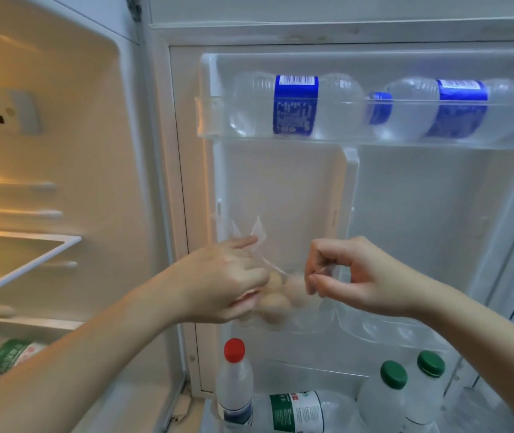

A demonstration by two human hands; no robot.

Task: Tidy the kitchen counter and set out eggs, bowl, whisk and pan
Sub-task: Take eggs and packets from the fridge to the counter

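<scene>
Several pale brown eggs (283,300) sit in a clear plastic bag (257,235) on the middle shelf of the open fridge door. My left hand (221,282) grips the bag's left side against the eggs, fingers curled under them. My right hand (352,276) pinches the bag's right edge between thumb and fingertips. The bag's loose top sticks up above my left hand. Bowl, whisk and pan are out of view.
Two blue-labelled water bottles (296,104) lie on the door's top shelf (215,132). Below stand a red-capped bottle (235,382) and two green-capped bottles (394,389). The lit fridge interior with a glass shelf (31,260) is at left.
</scene>
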